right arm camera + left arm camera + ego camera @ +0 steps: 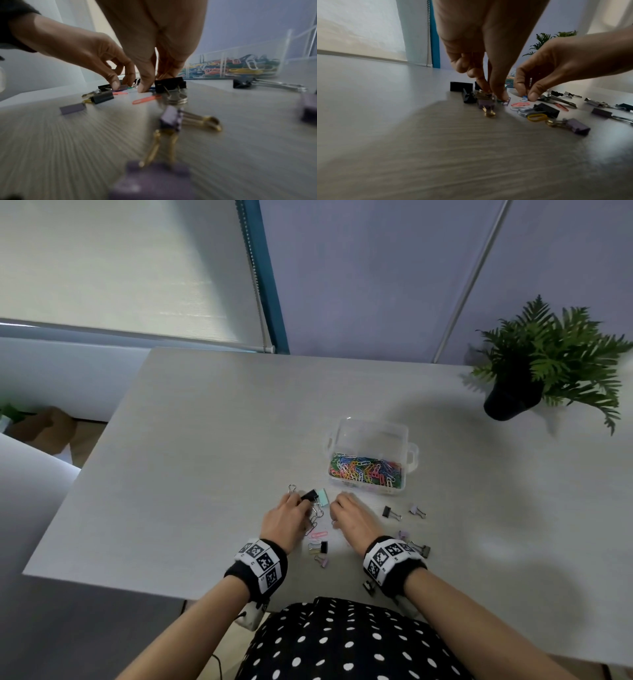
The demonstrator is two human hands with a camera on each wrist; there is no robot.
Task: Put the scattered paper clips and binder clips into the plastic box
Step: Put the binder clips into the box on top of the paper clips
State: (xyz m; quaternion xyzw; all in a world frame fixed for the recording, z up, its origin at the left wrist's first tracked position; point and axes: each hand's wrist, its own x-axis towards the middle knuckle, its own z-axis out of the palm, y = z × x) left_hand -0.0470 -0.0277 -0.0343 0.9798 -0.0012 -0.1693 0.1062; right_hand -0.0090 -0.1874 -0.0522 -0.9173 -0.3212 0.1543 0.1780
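Observation:
The clear plastic box (404, 436) stands open on the table, its bottom covered with coloured paper clips (364, 469). In front of it, both hands reach down among scattered clips. My left hand (494, 94) pinches a purple paper clip (507, 101) lying on the table. Beside it, my right hand (527, 95) pinches a small blue paper clip (524, 97) with thumb and fingers. A large black binder clip (169, 83) stands right next to the right thumb (144, 86). Red paper clips (145, 99), a yellow one (536, 117) and lilac binder clips (577, 126) lie around.
More binder clips lie to the right of my hands, a black one (388, 511) and a lilac one (416, 510). A black and a mint binder clip (317, 496) lie past the left hand. A potted fern (534, 371) stands at the far right. The near table edge (102, 585) is close.

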